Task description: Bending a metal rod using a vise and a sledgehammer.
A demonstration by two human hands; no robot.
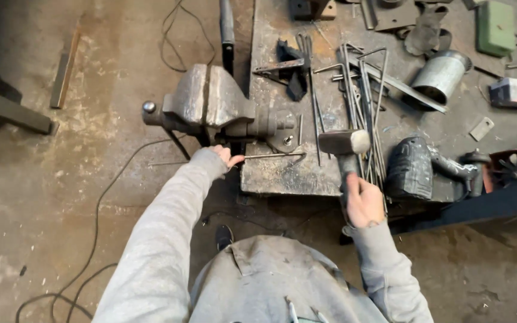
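Hands: left [227,157] pinching thin rod [270,156] by vise [210,104]; right [363,200] gripping hammer [345,146].

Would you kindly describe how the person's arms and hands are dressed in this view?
Both arms wear long, loose light-grey sleeves with ribbed cuffs at the wrists. The left hand and right hand are bare, without gloves. No rings, watch or markings show.

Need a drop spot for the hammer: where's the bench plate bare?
Bare: plate front strip, between the vise and hammer, apart from the thin rod the left hand holds. Crowded: rod pile, grinder, metal can on the right.
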